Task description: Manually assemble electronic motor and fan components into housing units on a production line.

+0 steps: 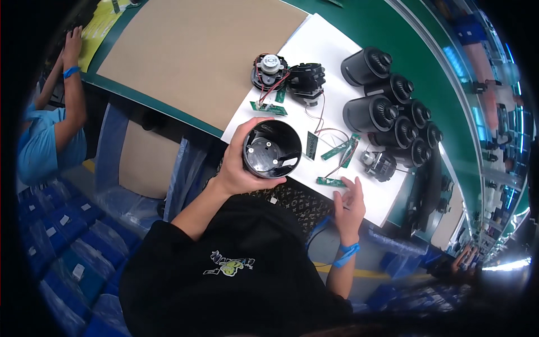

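Note:
My left hand [231, 168] is wrapped round a black cylindrical housing [287, 143], its open end facing up toward me. Light screw posts or holes and a pale opening show at the bottom inside. Over the near edge of the white sheet, my right hand [351, 206] holds nothing and has its fingers apart. Its fingertips are close to a small green circuit board [331, 181]; whether they touch it I cannot tell. Wires link more green boards [336, 150] to a black motor unit [380, 165] just beyond that hand. A blue band circles the right wrist.
Two black motor assemblies [269, 70] [306, 81] with wires and boards lie farther back on the white sheet [328, 45]. Several black housings [368, 66] stand grouped at the right. Brown board [196, 50] covers the table at left, where another person's arm [72, 106] rests near yellow paper.

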Demonstrator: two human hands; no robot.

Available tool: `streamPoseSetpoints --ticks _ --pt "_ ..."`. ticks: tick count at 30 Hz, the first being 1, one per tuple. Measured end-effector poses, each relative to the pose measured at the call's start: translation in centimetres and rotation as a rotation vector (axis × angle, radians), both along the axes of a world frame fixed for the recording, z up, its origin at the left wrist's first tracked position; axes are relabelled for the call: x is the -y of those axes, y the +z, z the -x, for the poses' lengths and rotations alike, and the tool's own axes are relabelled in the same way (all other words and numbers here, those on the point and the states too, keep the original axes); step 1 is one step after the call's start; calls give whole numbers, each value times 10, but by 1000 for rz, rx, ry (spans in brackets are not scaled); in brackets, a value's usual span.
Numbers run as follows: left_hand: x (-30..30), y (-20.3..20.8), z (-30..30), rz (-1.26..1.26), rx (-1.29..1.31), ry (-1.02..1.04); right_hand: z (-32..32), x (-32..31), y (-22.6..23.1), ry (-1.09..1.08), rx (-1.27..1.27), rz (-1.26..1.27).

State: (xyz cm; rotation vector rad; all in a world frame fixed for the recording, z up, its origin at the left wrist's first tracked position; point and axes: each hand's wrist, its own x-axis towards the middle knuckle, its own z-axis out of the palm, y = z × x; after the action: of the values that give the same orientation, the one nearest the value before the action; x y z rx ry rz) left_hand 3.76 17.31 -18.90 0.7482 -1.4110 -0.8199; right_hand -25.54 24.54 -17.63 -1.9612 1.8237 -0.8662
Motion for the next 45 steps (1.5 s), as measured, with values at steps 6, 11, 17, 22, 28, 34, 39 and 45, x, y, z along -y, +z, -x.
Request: streamPoseSetpoints --ticks 6,11,17,22,28,34,39,45 --pt "2 -2 -1 34 24 -17 30 30 16 -375 83 234" --pt "0 -5 0 17 22 -23 65 62 -11 -330 611 -81" --pt "-2 -5 -3 -5 27 -53 85 35 -3 -344 382 -65" --pt "2 -2 -5 32 95 -59 117 -12 21 -560 526 177" --pt "-8 12 9 -4 190 -98 159 -63 70 -673 433 480" --pt "-27 7 55 -19 -26 -461 226 -91 154 -892 292 582" --pt "-16 14 114 -20 -51 -718 335 -93 208 -1104 514 643" --pt "-6 6 153 -187 49 -642 478 -86 218 -1287 508 405"
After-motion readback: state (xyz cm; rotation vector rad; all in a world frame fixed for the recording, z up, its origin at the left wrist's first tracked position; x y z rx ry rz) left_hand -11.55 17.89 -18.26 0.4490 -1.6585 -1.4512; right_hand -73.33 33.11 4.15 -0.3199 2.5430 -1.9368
